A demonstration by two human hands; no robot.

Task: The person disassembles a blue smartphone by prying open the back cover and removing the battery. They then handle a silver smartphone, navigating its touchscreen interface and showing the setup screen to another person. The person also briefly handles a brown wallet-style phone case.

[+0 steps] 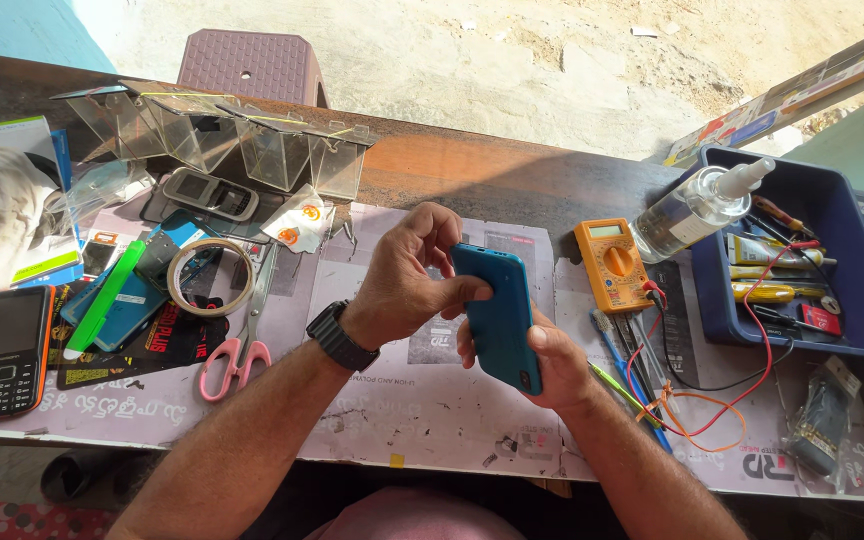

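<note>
A teal smartphone [500, 312] is held back side up above the paper-covered workbench [422, 400]. My right hand [552, 360] cups it from below, thumb on its right edge. My left hand [407, 275], with a black wristwatch [340, 337] on the wrist, pinches the phone's upper left edge with thumb and fingers. The phone's screen side is hidden from me.
To the left lie pink-handled scissors [237, 350], a tape roll [210, 277], a black keypad phone [7, 350] and clear plastic bins [242, 135]. On the right are a yellow multimeter [612, 262] with red leads, a spray bottle [697, 210] and a blue tool tray [857, 290].
</note>
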